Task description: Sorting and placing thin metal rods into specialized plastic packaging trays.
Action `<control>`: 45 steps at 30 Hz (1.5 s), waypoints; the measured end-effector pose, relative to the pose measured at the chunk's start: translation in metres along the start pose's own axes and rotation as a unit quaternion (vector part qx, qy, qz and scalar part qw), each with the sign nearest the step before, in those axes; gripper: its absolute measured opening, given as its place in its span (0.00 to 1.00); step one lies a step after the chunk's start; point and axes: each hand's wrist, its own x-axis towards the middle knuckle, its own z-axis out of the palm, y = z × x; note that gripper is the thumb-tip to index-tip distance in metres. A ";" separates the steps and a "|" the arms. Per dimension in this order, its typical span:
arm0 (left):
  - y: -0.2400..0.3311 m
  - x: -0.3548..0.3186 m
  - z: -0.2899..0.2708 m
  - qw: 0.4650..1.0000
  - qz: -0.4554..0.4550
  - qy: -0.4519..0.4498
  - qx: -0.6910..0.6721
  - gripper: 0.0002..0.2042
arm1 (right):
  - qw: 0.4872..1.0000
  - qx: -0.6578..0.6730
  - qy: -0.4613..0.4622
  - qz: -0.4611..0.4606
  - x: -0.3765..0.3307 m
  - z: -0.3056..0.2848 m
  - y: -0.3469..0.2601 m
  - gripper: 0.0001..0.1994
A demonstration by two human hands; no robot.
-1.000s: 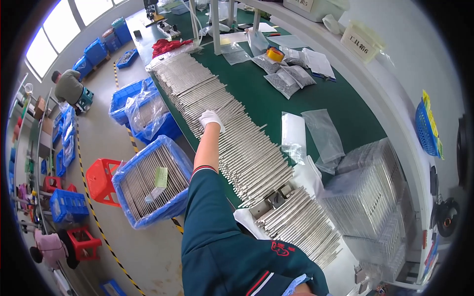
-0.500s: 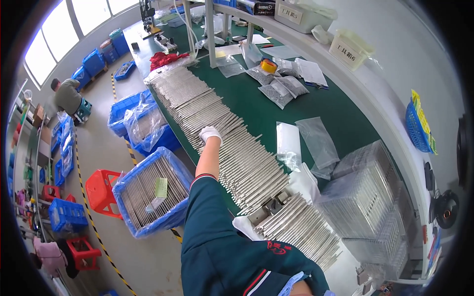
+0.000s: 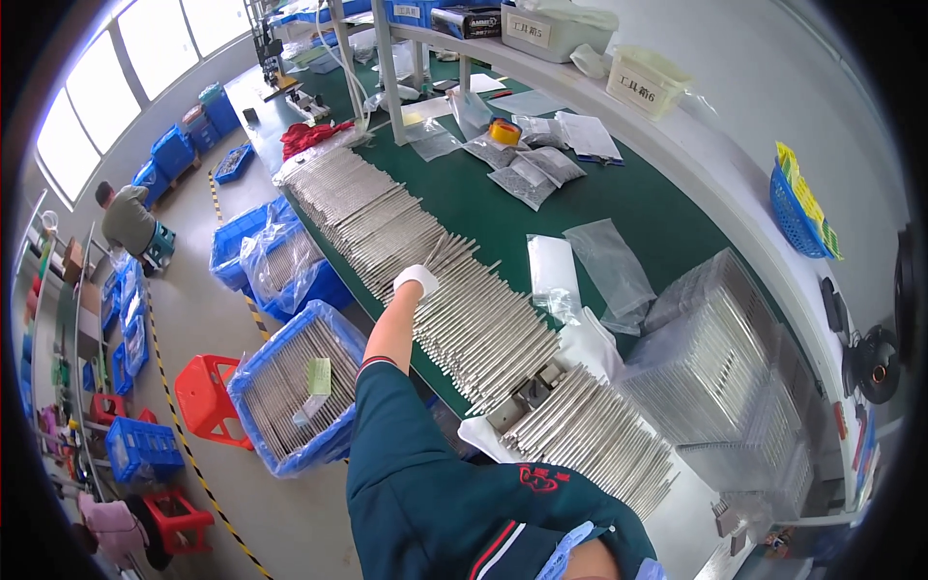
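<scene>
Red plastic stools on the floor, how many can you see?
2. One red plastic stool stands beside the blue crate of metal rods; another red stool sits lower left near a blue basket. Others may be hidden.

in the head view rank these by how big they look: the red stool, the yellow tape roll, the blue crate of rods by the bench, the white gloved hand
1. blue crate of rods
2. red stool
3. white gloved hand
4. yellow tape roll, though it sits farther from the camera, so its last place against the hand is unsure.

Factory floor, long green workbench (image 3: 667, 208), rows of metal rods (image 3: 464, 309), blue crates (image 3: 174, 150)
</scene>
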 end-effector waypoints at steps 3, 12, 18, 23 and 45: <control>0.019 -0.013 -0.011 0.975 -0.016 -0.147 -0.165 0.12 | 0.999 0.026 -0.014 0.014 -0.018 0.000 0.006 0.17; 0.041 -0.100 -0.016 0.813 0.102 -0.215 -0.531 0.06 | 0.930 -0.075 -0.229 -0.277 -0.082 0.077 -0.102 0.39; 0.105 -0.193 -0.018 0.787 0.118 -0.371 -0.479 0.08 | 0.707 -0.361 -0.015 -0.608 -0.127 0.175 -0.167 0.36; 0.175 -0.269 0.009 0.678 0.106 -0.633 -0.358 0.11 | 0.520 -0.380 -0.048 -0.764 -0.136 0.205 -0.175 0.39; 0.445 -0.549 0.247 0.375 -0.118 -0.886 -0.245 0.33 | 0.810 0.000 0.129 -0.572 0.069 -0.061 0.005 0.19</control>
